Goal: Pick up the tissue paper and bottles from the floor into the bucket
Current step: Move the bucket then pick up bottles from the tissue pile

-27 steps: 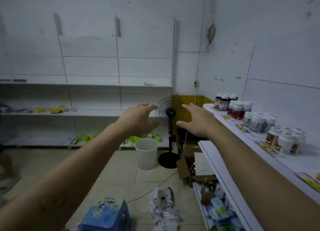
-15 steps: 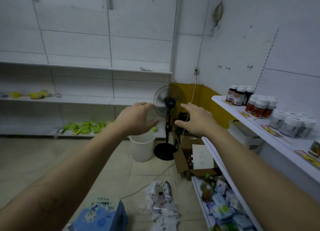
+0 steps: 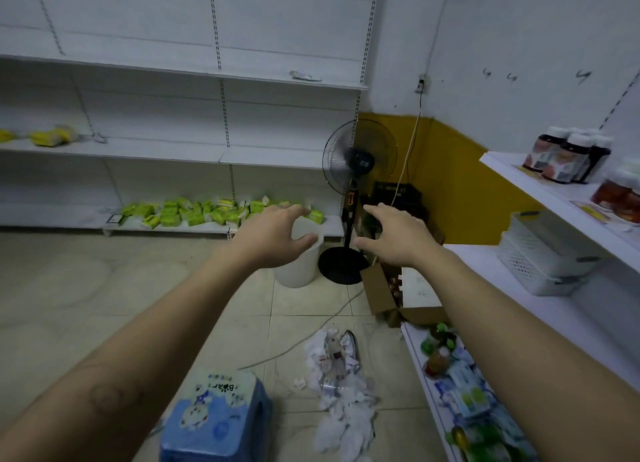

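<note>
Both arms reach forward with fingers spread and empty. The left hand (image 3: 273, 234) hangs in front of the white plastic bucket (image 3: 299, 264), hiding part of its rim; whether it touches cannot be told. The right hand (image 3: 394, 234) hovers, palm down, above an open cardboard box (image 3: 381, 291). The round, smooth bucket stands on the tiled floor (image 3: 104, 288) beside a black pedestal fan (image 3: 356, 163). Nearer, a heap of crumpled white tissue paper (image 3: 346, 413) lies on the tiles, with clear plastic bottles (image 3: 334, 361) mixed in.

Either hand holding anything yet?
No. Left hand and right hand are open and empty; tissue pile lies on the floor.
</note>
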{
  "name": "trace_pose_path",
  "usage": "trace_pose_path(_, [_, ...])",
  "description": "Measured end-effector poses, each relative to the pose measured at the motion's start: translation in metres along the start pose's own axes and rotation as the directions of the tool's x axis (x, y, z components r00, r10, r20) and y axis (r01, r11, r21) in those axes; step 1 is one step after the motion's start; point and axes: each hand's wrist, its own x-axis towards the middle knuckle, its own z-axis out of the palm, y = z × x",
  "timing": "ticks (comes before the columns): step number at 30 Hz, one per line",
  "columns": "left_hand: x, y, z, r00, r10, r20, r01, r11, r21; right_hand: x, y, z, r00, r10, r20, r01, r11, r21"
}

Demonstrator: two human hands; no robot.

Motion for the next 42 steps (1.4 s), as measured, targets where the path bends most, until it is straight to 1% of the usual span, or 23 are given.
trace_pose_path(5, [0.057,-0.032,0.042,0.998,-0.001,0.062,0.002,1.0,-0.014,0.067,0.023,0.04,0.997,-0.002,0.076,0.0,1.0,0.022])
trace_pose_path(9, [0.119,-0.049,0.075,0.995,-0.048,0.092,0.048,0.999,0.002,0.132,0.053,0.068,0.994,-0.004,0.11,-0.004,0.997,0.075])
trace_pose_path(13, [0.179,-0.053,0.102,0.981,-0.081,0.174,0.08,0.997,0.013,0.19,0.086,0.086,0.988,0.005,0.154,-0.026,0.991,0.135])
trace_pose_path(16, [0.22,-0.058,0.117,0.985,-0.083,0.154,0.085,0.996,-0.007,0.226,0.107,0.097,0.99,0.024,0.137,-0.046,0.986,0.161])
trace_pose_path(21, [0.265,-0.072,0.134,0.98,-0.07,0.188,0.075,0.997,-0.016,0.267,0.125,0.109,0.983,0.042,0.181,-0.076,0.98,0.186])
trace_pose_path(30, [0.356,-0.12,0.155,0.983,-0.007,0.181,0.015,0.999,-0.04,0.349,0.118,0.131,0.986,0.081,0.144,-0.108,0.975,0.194])
trace_pose_path(34, [0.408,-0.162,0.173,0.982,0.037,0.183,-0.029,0.998,-0.047,0.405,0.109,0.151,0.986,0.115,0.124,-0.137,0.971,0.195])
trace_pose_path(38, [0.476,-0.227,0.199,0.973,0.106,0.205,-0.089,0.992,-0.087,0.483,0.097,0.185,0.976,0.196,0.092,-0.21,0.961,0.182])
trace_pose_path(40, [0.509,-0.263,0.211,0.968,0.122,0.218,-0.092,0.985,-0.143,0.521,0.09,0.204,0.958,0.254,0.137,-0.276,0.944,0.18])
trace_pose_path(42, [0.539,-0.297,0.222,0.955,0.149,0.255,-0.104,0.978,-0.18,0.552,0.081,0.223,0.92,0.325,0.218,-0.365,0.914,0.178])
